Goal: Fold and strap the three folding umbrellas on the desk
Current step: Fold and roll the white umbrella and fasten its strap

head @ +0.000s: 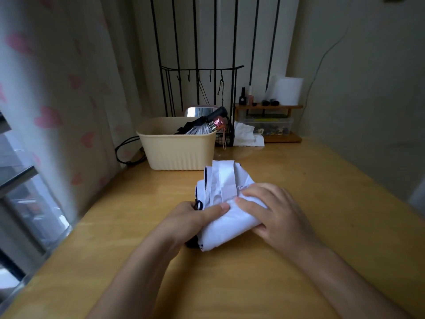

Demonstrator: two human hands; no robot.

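A: Gripping white umbrella [230, 226] with both hands, dead centre on desk [138, 226], just ahead of the body.

B: Lying which way?

A: Stretched along the 6-to-12 line, tipped a shade toward 1. Dark handle [192, 244] at the 6 end, loose canopy folds fanned out at the 12 end. Not rolled tight yet, by the look of it.

B: Gripped how?

A: Left hand [195, 218] clamped on from 9, thumb laid flat across the cloth, fingers tucked round beneath, right beside a dark wrist loop [199, 204]. Right hand [273, 210] set on from 3, fingers curled over the bundle, pinning the wrap. Equally near, one per flank.

B: Spotted a strap?

A: Possibly: pale band [226, 180] draped along the top toward 12, beyond both thumbs. Probably calling for a right-hand reach toward 12 with the left clamped tight. Otherwise risking a sprung roll.

B: Counting umbrellas?

A: One in hand. Two more poking out of cream basket [179, 155] at 11, well apart from the hands: black umbrella [202, 122] and pink-handled umbrella [217, 124], touching each other. Three in all, judging from here. Strapped or not, impossible to tell at that range.

B: Beyond that?

A: One wooden shelf [269, 106] at 1, crumpled tissue [247, 137] before it, heart-print curtain [57, 111] along 9 to 10.
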